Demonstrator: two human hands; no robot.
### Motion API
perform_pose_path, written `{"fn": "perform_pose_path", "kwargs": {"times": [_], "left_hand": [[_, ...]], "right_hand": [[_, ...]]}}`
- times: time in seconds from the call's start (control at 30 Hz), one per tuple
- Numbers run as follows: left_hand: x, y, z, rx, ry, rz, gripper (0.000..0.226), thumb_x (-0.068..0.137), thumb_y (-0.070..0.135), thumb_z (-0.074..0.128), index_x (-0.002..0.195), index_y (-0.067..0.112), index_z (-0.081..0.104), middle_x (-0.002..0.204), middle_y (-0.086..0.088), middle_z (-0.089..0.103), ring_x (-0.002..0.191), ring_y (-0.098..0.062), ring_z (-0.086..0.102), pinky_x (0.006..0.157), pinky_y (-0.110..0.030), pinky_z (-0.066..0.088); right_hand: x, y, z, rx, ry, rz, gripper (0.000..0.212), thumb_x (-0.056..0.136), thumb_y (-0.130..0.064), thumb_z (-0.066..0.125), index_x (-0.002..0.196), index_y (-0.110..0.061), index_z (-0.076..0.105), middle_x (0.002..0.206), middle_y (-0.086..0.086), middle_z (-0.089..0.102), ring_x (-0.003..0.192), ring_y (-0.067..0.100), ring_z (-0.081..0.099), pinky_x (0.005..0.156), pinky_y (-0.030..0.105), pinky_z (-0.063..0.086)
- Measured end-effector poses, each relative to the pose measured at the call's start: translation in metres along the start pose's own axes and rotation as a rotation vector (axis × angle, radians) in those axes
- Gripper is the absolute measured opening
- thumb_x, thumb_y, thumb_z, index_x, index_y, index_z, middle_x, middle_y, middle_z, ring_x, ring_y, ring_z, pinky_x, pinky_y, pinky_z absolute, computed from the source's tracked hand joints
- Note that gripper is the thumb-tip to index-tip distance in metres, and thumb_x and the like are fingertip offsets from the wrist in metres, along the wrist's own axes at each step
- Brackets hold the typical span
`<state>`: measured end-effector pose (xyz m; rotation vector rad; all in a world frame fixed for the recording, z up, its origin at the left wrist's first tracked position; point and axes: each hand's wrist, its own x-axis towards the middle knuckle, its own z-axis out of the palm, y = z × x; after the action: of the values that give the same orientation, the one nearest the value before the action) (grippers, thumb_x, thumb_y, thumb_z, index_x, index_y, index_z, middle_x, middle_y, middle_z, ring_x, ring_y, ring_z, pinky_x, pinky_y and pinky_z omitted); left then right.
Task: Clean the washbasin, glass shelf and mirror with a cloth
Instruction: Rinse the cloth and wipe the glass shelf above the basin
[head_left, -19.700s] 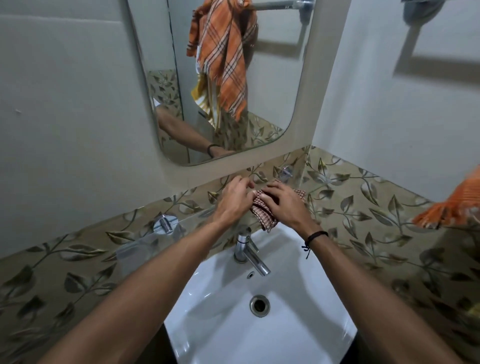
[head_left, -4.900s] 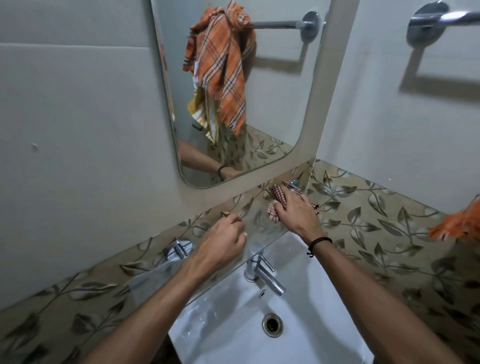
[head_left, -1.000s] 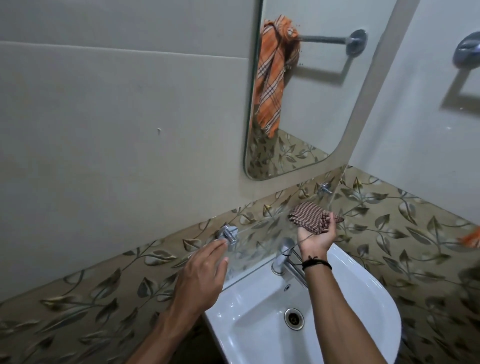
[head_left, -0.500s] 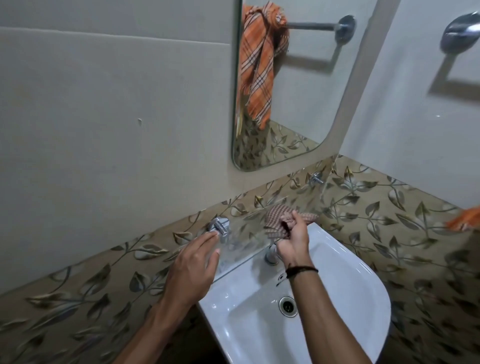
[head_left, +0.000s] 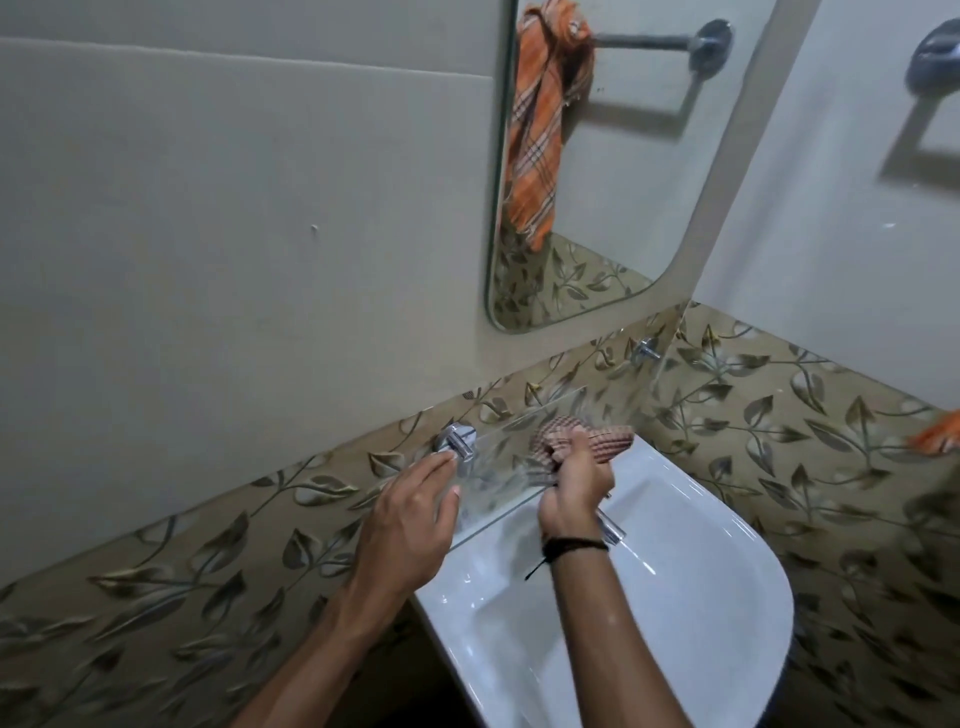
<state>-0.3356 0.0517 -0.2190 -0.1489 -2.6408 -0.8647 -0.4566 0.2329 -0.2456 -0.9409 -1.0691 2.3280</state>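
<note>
My right hand (head_left: 574, 493) grips a small brown checked cloth (head_left: 602, 439) and presses it on the glass shelf (head_left: 498, 460), near the shelf's middle above the tap (head_left: 610, 527). My left hand (head_left: 410, 519) rests with fingers apart on the shelf's left end, beside its chrome bracket (head_left: 457, 441). The white washbasin (head_left: 701, 597) lies below the shelf. The mirror (head_left: 623, 156) hangs on the wall above, reflecting an orange plaid towel.
A second chrome shelf bracket (head_left: 644, 351) sits at the right end by the corner. Leaf-patterned tiles (head_left: 779, 415) line the lower walls. A towel rail mount (head_left: 935, 57) is on the right wall, with an orange towel's edge (head_left: 935, 439) below it.
My right hand has slid the cloth leftward along the glass shelf, from its right part toward the middle. My left hand stays at the shelf's left end.
</note>
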Motion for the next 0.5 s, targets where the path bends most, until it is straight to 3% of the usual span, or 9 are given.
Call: {"fn": "perform_pose_path", "kwargs": {"times": [0.17,0.27,0.33,0.43,0.5], "left_hand": [[0.0,0.0,0.001,0.002,-0.018,-0.001,0.041,0.103,0.025,0.054,0.143,0.017,0.057,0.148,0.003,0.055,0.135,-0.013,0.049,0.109,-0.02,0.025],[-0.001,-0.001,-0.001,-0.007,-0.025,0.008,0.045,0.1,0.031,0.048,0.141,0.016,0.06,0.145,0.002,0.058,0.133,-0.014,0.052,0.111,-0.02,0.026],[0.0,-0.001,-0.001,-0.015,-0.026,0.007,0.045,0.101,0.032,0.046,0.141,0.016,0.06,0.145,0.002,0.057,0.135,-0.013,0.05,0.112,-0.019,0.023],[-0.001,0.0,-0.002,-0.044,-0.026,-0.007,0.05,0.102,0.036,0.036,0.143,0.017,0.057,0.149,0.003,0.054,0.139,-0.01,0.044,0.114,-0.017,0.019],[0.0,0.001,-0.003,-0.062,-0.024,-0.002,0.05,0.105,0.035,0.033,0.146,0.017,0.053,0.152,0.004,0.05,0.142,-0.008,0.04,0.114,-0.012,0.015]], "right_hand": [[-0.032,0.022,-0.005,0.017,-0.037,0.009,0.03,0.087,-0.01,0.071,0.115,-0.005,0.064,0.102,0.009,0.072,0.087,0.023,0.073,0.082,0.039,0.061],[0.012,-0.021,0.002,-0.022,-0.053,0.032,0.014,0.084,-0.01,0.073,0.094,-0.007,0.064,0.078,0.003,0.069,0.065,0.015,0.066,0.067,0.034,0.059],[0.05,-0.057,0.009,0.008,-0.075,0.051,0.017,0.088,-0.01,0.071,0.084,-0.011,0.055,0.059,-0.001,0.065,0.052,0.01,0.061,0.063,0.033,0.056],[0.093,-0.078,0.013,0.048,-0.005,0.043,0.024,0.089,-0.004,0.068,0.105,-0.003,0.051,0.083,0.011,0.067,0.067,0.021,0.067,0.073,0.042,0.058],[0.083,-0.067,0.013,0.066,0.001,0.048,0.036,0.085,-0.004,0.07,0.116,0.006,0.055,0.1,0.015,0.069,0.073,0.022,0.07,0.064,0.036,0.059]]}}
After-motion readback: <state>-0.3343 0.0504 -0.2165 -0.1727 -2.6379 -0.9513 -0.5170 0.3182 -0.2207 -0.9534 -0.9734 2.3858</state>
